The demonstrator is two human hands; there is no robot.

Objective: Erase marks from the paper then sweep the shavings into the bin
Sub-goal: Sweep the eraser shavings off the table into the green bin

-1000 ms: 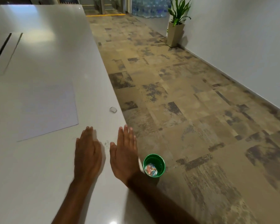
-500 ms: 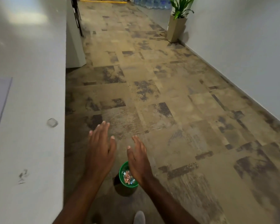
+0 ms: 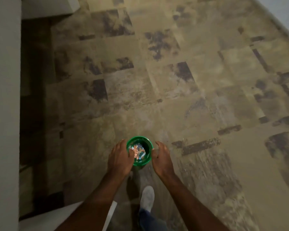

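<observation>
So we're looking straight down at the small green bin [image 3: 139, 150], which sits on the patchy tan-and-grey carpet floor [image 3: 190, 80], with a pile of colourful scraps [image 3: 138, 150] in the bottom. Our left hand [image 3: 120, 158] has its fingers [image 3: 122, 145] curled round the bin's left rim, thumb hooked over the edge into the opening. Our right hand [image 3: 161, 160] is right up against the other side, fingers loosely bent and spread a bit; we can't tell if it's really gripping or just touching the rim. A white shoe [image 3: 147, 197] pokes out below the bin. The white tabletop [image 3: 3, 97] edge runs down the left.
</observation>
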